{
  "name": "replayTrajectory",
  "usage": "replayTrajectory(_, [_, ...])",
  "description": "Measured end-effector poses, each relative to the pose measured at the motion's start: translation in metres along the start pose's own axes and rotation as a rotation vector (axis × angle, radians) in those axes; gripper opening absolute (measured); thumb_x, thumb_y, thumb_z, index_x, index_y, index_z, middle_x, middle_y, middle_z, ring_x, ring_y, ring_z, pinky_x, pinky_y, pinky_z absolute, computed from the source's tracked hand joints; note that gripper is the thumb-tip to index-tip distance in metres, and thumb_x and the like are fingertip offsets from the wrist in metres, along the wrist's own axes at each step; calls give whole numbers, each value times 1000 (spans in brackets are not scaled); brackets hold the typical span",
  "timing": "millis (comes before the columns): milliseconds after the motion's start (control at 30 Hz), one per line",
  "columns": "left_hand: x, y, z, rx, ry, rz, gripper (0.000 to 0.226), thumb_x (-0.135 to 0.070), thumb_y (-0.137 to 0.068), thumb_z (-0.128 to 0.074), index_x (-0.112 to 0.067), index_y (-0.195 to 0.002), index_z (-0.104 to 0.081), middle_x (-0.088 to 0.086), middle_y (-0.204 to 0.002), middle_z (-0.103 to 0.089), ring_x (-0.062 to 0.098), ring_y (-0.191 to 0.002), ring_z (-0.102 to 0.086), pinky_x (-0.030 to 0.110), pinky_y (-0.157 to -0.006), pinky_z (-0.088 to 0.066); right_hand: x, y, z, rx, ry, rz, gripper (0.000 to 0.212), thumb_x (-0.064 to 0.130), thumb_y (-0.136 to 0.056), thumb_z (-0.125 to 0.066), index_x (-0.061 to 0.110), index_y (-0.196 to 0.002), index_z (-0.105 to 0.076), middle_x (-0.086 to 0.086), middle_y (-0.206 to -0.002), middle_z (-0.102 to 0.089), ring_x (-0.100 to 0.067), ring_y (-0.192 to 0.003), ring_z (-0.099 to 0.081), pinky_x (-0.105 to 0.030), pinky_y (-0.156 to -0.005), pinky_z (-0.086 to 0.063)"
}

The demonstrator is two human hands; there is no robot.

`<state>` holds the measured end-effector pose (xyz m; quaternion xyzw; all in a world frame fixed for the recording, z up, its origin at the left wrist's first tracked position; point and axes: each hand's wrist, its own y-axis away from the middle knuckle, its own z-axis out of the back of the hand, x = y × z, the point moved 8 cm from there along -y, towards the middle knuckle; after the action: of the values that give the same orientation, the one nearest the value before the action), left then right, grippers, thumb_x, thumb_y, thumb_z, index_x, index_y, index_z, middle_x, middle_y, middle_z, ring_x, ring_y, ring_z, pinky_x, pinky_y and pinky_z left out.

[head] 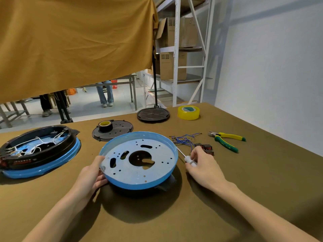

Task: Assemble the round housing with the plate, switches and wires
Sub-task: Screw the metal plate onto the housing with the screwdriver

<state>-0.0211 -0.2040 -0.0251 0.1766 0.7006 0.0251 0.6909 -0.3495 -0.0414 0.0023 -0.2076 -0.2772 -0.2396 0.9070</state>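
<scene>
A round blue housing (120, 173) with a perforated metal floor sits tilted in the middle of the table, on a black base. My left hand (92, 175) grips its left rim, thumb over the edge. My right hand (201, 165) pinches the white handle of a screwdriver (189, 160) just right of the housing, its shaft pointing up-left toward the rim. A bundle of blue wires (183, 139) and red-and-black switches (206, 147) lie beyond that hand. A black perforated plate (118, 132) lies behind the housing with a small tape roll (105, 125) on it.
A second blue and black housing (40, 151) with white wires inside lies at the left. Yellow-green pliers (227, 139), a yellow tape roll (188, 112) and a dark round stand base (153, 114) sit farther back. The table's far edge runs behind them.
</scene>
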Motion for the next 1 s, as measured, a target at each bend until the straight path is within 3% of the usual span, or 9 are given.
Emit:
replayTrajectory(100, [4, -4, -1, 67, -16, 12, 62, -35, -90, -72, -10, -141, -49, 0, -105, -65, 14, -99, -62, 35, -88, -52, 10, -3, -10, 21, 81, -13, 25, 32, -91, -69, 32, -88, -44, 10, -79, -59, -5, -69, -55, -25, -51, -32])
replayTrajectory(200, [3, -5, -4, 71, -14, -13, 65, -24, -86, -74, -7, -142, -47, 7, -127, -62, 24, -117, -59, 41, -98, -51, 18, -8, -8, -33, 82, 15, 13, 28, -96, -66, 26, -98, -53, 8, -95, -59, -10, -86, -56, -25, -66, -42])
replayTrajectory(333, [-23, 1, -8, -79, 73, -144, 43, -18, -96, -59, -4, -136, -51, 17, -119, -61, 29, -107, -60, 38, -74, -51, 47, -16, 10, -133, -260, 77, 11, 26, -105, -53, 24, -97, -61, 10, -91, -63, -1, -83, -58, -14, -65, -41])
replayTrajectory(500, [-111, 46, -14, -172, -65, -739, 35, -14, -92, -67, -19, -123, -49, 1, -113, -65, 5, -94, -67, 28, -66, -58, 93, -28, -13, 253, -344, 36, 32, 41, -104, -53, 19, -126, -62, 9, -110, -67, -7, -98, -67, -22, -78, -52])
replayTrajectory(567, [-136, 72, -25, -70, -185, -999, 41, -16, -86, -68, -23, -121, -48, -13, -108, -65, 2, -95, -68, 18, -70, -57, 102, -30, -19, 373, -622, -94, 42, 46, -105, -52, 15, -133, -59, -3, -118, -70, -18, -102, -73, -36, -92, -58])
replayTrajectory(633, [-144, 91, -39, 17, -427, -1202, 56, -10, -81, -75, -26, -124, -44, -11, -122, -61, 5, -104, -66, 16, -79, -55, 112, -27, -24, 574, -1177, -241, 52, 51, -104, -50, 9, -136, -54, -20, -128, -69, -34, -111, -72, -48, -102, -55])
replayTrajectory(733, [-125, 102, -65, 115, -826, -1377, 77, -4, -71, -87, -24, -131, -43, 2, -149, -47, 14, -129, -55, 34, -102, -53, 119, -23, -14, 758, -1746, -350, 77, 57, -100, -52, -10, -136, -38, -35, -137, -58, -48, -123, -61, -55, -106, -49])
replayTrajectory(900, [-77, 109, -87, 247, -1045, -1500, 71, -41, -78, -78, -19, -136, -44, 2, -150, -48, 10, -134, -45, 41, -109, -44, 86, -6, -34, 589, -1423, -437, 50, 28, -93, -71, -2, -132, -60, -22, -125, -70, -31, -105, -75, -39, -79, -62])
replayTrajectory(1000, [-51, 99, -88, 295, -1097, -1387, 79, -69, -83, -66, -29, -145, -39, -10, -149, -50, 4, -137, -43, 37, -115, -37, 64, 7, -51, 520, -1302, -493, 32, 18, -91, -73, 5, -121, -72, -16, -112, -75, -26, -96, -77, -37, -72, -62])
